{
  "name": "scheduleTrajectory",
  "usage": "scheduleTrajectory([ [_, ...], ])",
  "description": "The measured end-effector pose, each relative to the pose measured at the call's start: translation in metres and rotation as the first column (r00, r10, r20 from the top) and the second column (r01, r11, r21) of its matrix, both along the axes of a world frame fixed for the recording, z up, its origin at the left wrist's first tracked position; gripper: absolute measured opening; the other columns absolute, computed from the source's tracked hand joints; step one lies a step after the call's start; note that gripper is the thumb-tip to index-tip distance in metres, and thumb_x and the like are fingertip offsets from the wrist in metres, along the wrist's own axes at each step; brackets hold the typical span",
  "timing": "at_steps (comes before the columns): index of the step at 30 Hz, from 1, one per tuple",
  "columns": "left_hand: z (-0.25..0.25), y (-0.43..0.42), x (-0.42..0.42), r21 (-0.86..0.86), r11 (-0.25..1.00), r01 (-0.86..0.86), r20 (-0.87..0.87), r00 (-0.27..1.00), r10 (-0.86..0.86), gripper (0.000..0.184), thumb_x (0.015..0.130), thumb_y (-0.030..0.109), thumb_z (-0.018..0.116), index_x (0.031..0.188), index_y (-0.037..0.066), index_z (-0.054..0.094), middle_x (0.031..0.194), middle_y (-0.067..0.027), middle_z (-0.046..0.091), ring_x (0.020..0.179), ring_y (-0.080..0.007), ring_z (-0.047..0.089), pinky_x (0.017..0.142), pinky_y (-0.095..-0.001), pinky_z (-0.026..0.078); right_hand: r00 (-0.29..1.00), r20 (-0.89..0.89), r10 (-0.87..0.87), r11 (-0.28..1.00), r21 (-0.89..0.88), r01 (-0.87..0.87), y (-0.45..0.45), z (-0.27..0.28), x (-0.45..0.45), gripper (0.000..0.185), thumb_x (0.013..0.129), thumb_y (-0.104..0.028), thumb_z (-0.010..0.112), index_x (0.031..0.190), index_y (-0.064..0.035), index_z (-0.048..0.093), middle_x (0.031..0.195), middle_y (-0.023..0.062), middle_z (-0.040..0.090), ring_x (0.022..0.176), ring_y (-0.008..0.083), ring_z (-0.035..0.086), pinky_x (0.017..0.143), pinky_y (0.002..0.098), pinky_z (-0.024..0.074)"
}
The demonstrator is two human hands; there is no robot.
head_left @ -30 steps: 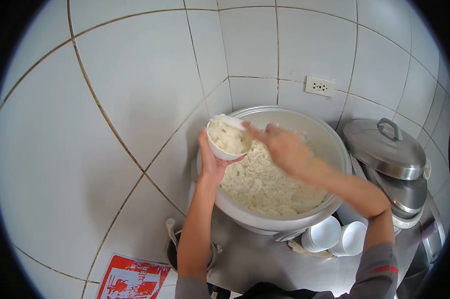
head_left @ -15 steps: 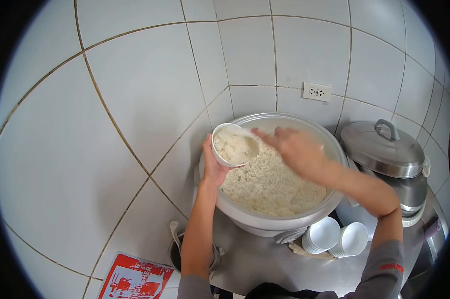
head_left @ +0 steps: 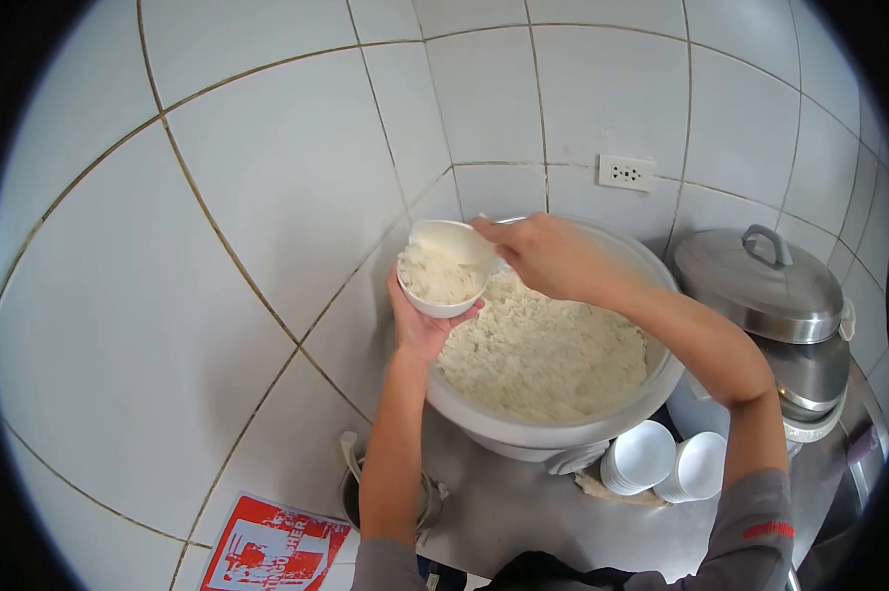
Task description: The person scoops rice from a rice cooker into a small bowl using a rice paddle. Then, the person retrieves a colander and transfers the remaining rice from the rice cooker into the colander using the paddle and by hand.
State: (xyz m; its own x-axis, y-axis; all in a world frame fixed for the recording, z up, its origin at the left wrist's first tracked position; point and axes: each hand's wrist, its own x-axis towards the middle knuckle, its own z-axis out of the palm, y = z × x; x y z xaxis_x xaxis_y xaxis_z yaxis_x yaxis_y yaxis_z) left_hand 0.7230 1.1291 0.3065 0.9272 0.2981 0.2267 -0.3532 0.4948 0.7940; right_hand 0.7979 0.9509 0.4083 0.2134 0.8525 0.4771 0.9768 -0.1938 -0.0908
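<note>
My left hand point(head_left: 427, 325) holds a white bowl point(head_left: 444, 308) from below and the side, tilted, over the left rim of a big rice pot. White cooked rice point(head_left: 434, 276) fills much of the bowl. My right hand point(head_left: 543, 254) is closed on what looks like a white rice paddle point(head_left: 461, 242), its smooth face against the rice at the bowl's far side; its handle is mostly hidden in my fingers. Beneath both hands, the large pale pot point(head_left: 523, 430) contains a broad bed of loose rice point(head_left: 548, 360).
Two stacks of white bowls point(head_left: 643, 458) stand on a cloth point(head_left: 612, 492) before the pot. A lidded metal pot point(head_left: 755, 281) is at right. At lower left are a metal container point(head_left: 427, 504) with a white-handled utensil point(head_left: 350, 453) and a red-and-white sign point(head_left: 272, 547). Tiled walls rise behind.
The bowl in my left hand has moved slightly left and down. My right hand has moved left and up, bringing the paddle against the rice in the bowl.
</note>
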Motion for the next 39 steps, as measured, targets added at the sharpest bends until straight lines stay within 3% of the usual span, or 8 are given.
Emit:
scheduleTrajectory([
  [10,0.002,-0.003,0.003,-0.097,0.981,-0.169,-0.048,0.985,0.165,0.073,0.08,0.063,0.019,0.119,0.006,0.042,0.103,-0.0138,0.057,0.076,-0.031,0.061,0.063,-0.0386,0.053,1.0,-0.015,0.014,0.999,-0.038,-0.015,-0.011,0.011,-0.007,0.048,0.074,-0.003,0.048,0.122,-0.0034,0.044,0.069,0.0194,0.058,0.067,0.0323,0.058,0.059,0.041,0.0462],
  [13,-0.005,0.0,0.002,-0.073,0.995,-0.068,-0.002,0.998,0.068,0.073,0.079,0.064,0.02,0.12,0.007,0.042,0.103,-0.0138,0.057,0.077,-0.0321,0.061,0.064,-0.0397,0.053,0.998,-0.003,-0.055,0.978,0.2,0.055,-0.023,0.018,0.01,0.048,0.076,-0.004,0.046,0.123,-0.003,0.042,0.07,0.0206,0.057,0.067,0.0328,0.058,0.06,0.0408,0.0465],
  [16,-0.008,0.005,0.002,-0.105,0.993,-0.05,0.025,0.998,0.053,0.073,0.08,0.064,0.019,0.12,0.007,0.042,0.105,-0.014,0.057,0.08,-0.0321,0.06,0.062,-0.0385,0.054,0.972,-0.077,-0.223,0.975,-0.03,0.221,-0.02,-0.001,-0.001,0.046,0.077,-0.004,0.045,0.124,-0.0053,0.042,0.074,0.0194,0.058,0.066,0.0331,0.058,0.06,0.0414,0.0462],
  [19,-0.003,0.001,0.003,-0.16,0.981,-0.11,0.004,0.994,0.113,0.074,0.079,0.064,0.019,0.119,0.006,0.042,0.103,-0.0166,0.057,0.076,-0.0327,0.061,0.059,-0.0367,0.054,0.999,0.036,0.009,0.99,0.14,-0.014,-0.005,-0.052,-0.003,0.044,0.08,-0.005,0.044,0.124,-0.0067,0.042,0.071,0.0183,0.059,0.063,0.0338,0.057,0.058,0.042,0.0459],
  [26,-0.003,0.001,0.002,-0.168,0.986,-0.008,0.033,0.999,0.013,0.075,0.08,0.062,0.02,0.12,0.004,0.042,0.098,-0.0242,0.057,0.067,-0.0328,0.061,0.052,-0.0333,0.054,0.999,-0.038,-0.031,0.976,0.214,0.038,-0.026,0.002,0.01,0.044,0.078,-0.004,0.047,0.122,-0.0089,0.046,0.074,0.0189,0.059,0.065,0.0341,0.058,0.058,0.0424,0.0461],
  [32,-0.006,0.0,0.0,-0.052,0.997,0.062,0.027,0.998,-0.06,0.073,0.079,0.063,0.019,0.118,0.006,0.044,0.096,-0.018,0.059,0.067,-0.0304,0.062,0.052,-0.0334,0.053,0.99,-0.009,0.141,0.987,0.076,-0.14,-0.029,-0.006,0.035,0.042,0.078,-0.004,0.048,0.12,-0.009,0.048,0.073,0.018,0.06,0.063,0.0318,0.059,0.059,0.0415,0.046],
  [35,0.002,-0.006,-0.001,-0.031,0.998,0.058,-0.008,0.998,-0.058,0.073,0.079,0.063,0.019,0.118,0.007,0.044,0.097,-0.0175,0.059,0.065,-0.0303,0.062,0.051,-0.0334,0.054,0.987,-0.141,-0.074,0.992,0.094,0.088,-0.038,0.037,0.026,0.044,0.078,-0.004,0.048,0.121,-0.0099,0.048,0.074,0.018,0.06,0.067,0.0295,0.059,0.06,0.04,0.0474],
  [39,-0.003,-0.007,0.002,0.015,0.999,0.042,-0.067,0.997,-0.041,0.073,0.079,0.064,0.019,0.119,0.008,0.043,0.1,-0.014,0.059,0.071,-0.0296,0.062,0.055,-0.036,0.055,0.967,0.134,-0.215,0.969,-0.09,0.228,0.002,0.004,0.019,0.05,0.078,-0.006,0.047,0.126,-0.0143,0.041,0.083,0.0165,0.06,0.072,0.028,0.061,0.059,0.0392,0.0483],
])
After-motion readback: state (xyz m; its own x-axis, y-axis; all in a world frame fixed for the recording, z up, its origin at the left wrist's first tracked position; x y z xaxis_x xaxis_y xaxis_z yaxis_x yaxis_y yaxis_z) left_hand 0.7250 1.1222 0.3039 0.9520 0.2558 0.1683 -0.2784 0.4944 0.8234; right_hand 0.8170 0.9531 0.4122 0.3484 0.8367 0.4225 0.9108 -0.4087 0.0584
